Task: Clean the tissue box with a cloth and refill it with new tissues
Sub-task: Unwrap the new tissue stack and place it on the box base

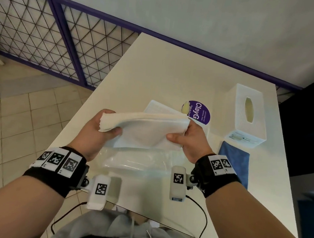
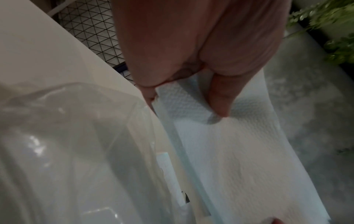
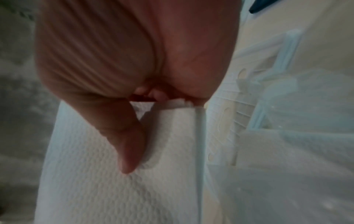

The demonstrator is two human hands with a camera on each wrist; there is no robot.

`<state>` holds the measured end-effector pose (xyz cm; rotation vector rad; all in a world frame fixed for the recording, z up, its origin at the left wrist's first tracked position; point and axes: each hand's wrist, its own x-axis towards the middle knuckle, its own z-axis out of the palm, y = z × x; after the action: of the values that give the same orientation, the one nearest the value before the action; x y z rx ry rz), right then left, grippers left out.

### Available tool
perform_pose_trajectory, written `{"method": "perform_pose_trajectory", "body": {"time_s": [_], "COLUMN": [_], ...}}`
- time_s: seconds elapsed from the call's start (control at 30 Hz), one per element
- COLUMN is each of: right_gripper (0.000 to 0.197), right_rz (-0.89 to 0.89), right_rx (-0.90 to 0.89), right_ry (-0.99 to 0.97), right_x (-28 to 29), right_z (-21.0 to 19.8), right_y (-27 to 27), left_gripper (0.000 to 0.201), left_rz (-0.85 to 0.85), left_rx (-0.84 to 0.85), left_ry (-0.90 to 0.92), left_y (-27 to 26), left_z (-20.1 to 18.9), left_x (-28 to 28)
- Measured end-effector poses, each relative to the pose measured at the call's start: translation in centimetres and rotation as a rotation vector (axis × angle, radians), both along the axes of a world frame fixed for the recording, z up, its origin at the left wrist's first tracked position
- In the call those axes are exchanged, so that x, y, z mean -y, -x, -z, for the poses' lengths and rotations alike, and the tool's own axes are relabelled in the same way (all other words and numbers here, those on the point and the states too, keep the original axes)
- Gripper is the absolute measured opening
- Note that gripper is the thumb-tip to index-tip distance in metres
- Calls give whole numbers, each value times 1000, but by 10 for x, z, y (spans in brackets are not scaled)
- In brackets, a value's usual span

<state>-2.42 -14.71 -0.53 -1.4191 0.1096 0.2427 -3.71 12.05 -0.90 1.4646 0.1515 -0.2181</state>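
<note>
Both hands hold a white stack of tissues (image 1: 145,129) above the table, bowed between them. My left hand (image 1: 102,127) grips its left end, thumb on the near face (image 2: 220,103). My right hand (image 1: 185,138) grips its right end, thumb pressed on the embossed tissues (image 3: 132,151). The white lattice tissue box (image 1: 247,115) stands at the far right with its oval slot facing up. Its flat white base panel (image 1: 157,107) lies behind the tissues. A blue cloth (image 1: 234,161) lies flat to the right of my right hand.
An empty clear plastic wrapper (image 1: 139,163) lies on the white table (image 1: 175,73) under the tissues. A purple round sticker (image 1: 198,113) sits between panel and box. The table's left edge drops to a tiled floor (image 1: 19,116); a mesh railing (image 1: 45,39) runs behind.
</note>
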Motion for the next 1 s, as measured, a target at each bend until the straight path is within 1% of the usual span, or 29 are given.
{"method": "perform_pose_trajectory", "body": {"time_s": [0.07, 0.17, 0.33, 0.4, 0.5, 0.53, 0.6, 0.67, 0.7, 0.77, 0.83, 0.9, 0.97, 1.0], "right_gripper": [49, 43, 47, 46, 41, 43, 52, 62, 66, 74, 80, 74, 66, 65], "right_rz": [-19, -35, -29, -50, -54, -30, 72, 205, 271, 387, 456, 488, 500, 496], "right_rx": [17, 6, -10, -2, 28, 28, -15, -73, -93, -134, -183, -220, -255, -275], "right_ry": [11, 139, 309, 403, 573, 572, 445, 307, 276, 285, 324, 330, 338, 348], "right_x": [2, 3, 0, -1, -1, 2, 12, 24, 30, 39, 48, 56, 61, 63], "right_z": [2, 12, 13, 13, 10, 6, -6, -14, -16, -18, -11, -3, 5, 12], "right_y": [9, 19, 25, 26, 25, 22, 11, -7, -18, -36, -49, -56, -59, -59], "left_gripper": [49, 55, 60, 59, 51, 50, 51, 61, 68, 78, 81, 78, 73, 71], "left_rz": [-9, -15, -32, -50, -45, -13, 37, 70, 81, 82, 78, 96, 128, 145], "left_rx": [-25, -12, -48, -42, -14, 14, 61, 49, 27, 1, 3, 7, 11, 5], "left_ry": [79, 41, 48, -51, -299, -364, -451, -433, -406, -373, -382, -431, -525, -560], "left_y": [2, 8, 15, 18, 14, 8, -13, -43, -58, -85, -105, -117, -124, -126], "left_z": [3, 9, 14, 14, 12, 9, -2, -12, -16, -23, -24, -23, -18, -14], "left_x": [0, 7, 18, 22, 25, 26, 30, 36, 41, 52, 65, 78, 89, 93]}}
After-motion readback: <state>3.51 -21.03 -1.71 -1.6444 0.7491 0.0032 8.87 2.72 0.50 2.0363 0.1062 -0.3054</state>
